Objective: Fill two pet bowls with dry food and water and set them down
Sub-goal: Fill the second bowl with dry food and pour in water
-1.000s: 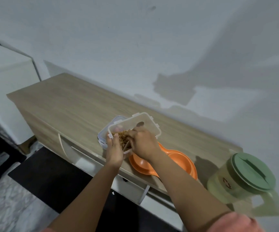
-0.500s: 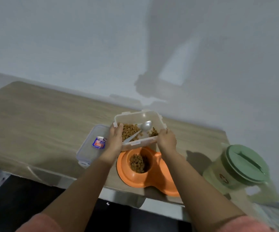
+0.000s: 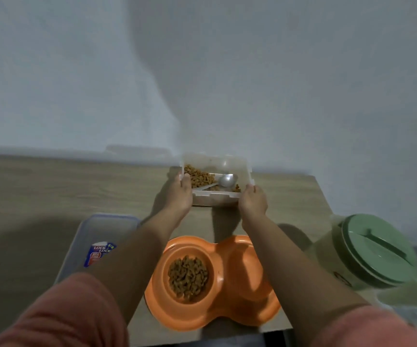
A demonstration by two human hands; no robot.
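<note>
An orange double pet bowl [image 3: 230,309] sits at the near edge of the wooden table [image 3: 52,191]. Its left well holds brown dry food [image 3: 187,275]; its right well [image 3: 246,266] is bare. Beyond it, near the wall, is a clear food container [image 3: 217,197] with some kibble and a plastic spoon [image 3: 223,181] inside. My left hand [image 3: 178,199] grips the container's left end and my right hand [image 3: 252,201] grips its right end.
The container's clear lid [image 3: 97,236] with a blue and red label lies on the table left of the bowl. A pale jug with a green lid [image 3: 375,249] stands at the right, off the table's corner. A white wall rises right behind the table.
Both hands have carried the container away from above the bowl toward the wall. One second ago my right hand was inside the container at the kibble; it has since moved to the right end.
</note>
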